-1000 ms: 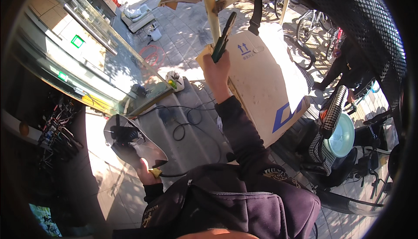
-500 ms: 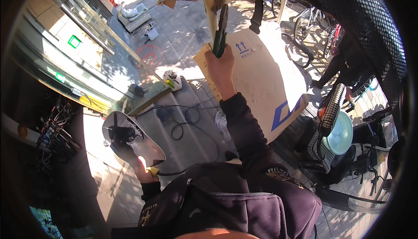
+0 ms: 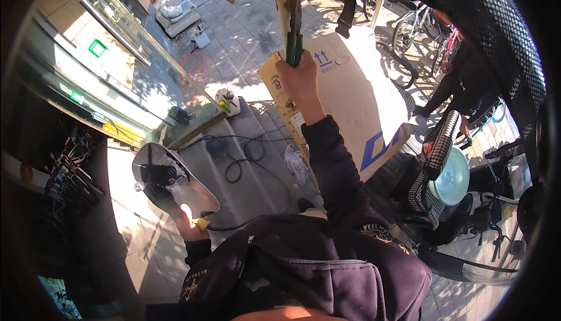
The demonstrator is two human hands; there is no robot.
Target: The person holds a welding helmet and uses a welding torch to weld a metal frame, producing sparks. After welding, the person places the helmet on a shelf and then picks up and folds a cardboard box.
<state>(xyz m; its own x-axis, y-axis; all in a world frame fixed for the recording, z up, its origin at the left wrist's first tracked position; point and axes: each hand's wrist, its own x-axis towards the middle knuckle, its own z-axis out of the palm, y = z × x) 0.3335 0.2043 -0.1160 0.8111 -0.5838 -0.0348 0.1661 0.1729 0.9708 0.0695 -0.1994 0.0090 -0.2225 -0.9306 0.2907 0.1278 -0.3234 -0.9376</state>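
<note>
My right hand [image 3: 301, 84] is closed around the dark green handles of pliers [image 3: 294, 49], held up in front of me. The pliers' jaws point away from me, beside an upright bar of a frame [image 3: 281, 14]; I cannot tell whether they touch it. At lower left, my left hand [image 3: 190, 225] is closed by the edge of a welding mask [image 3: 198, 195], whose hollow inner side faces up with dark straps inside. A yellow piece [image 3: 201, 224] on a black cable [image 3: 228, 227] shows at that hand's fingers. The hand's exact hold is partly hidden.
A large cardboard sheet [image 3: 356, 99] stands right of my right arm. Grey steps [image 3: 251, 175] carry looped black cable. A glass door [image 3: 175, 78] is at left. A pale green basin [image 3: 453, 178], another person [image 3: 461, 81] and parked bicycles [image 3: 412, 28] are at right.
My right hand and the pliers have moved slightly farther away, along the frame's bar. The mask and my left hand have shifted a little left. Both hands keep their hold.
</note>
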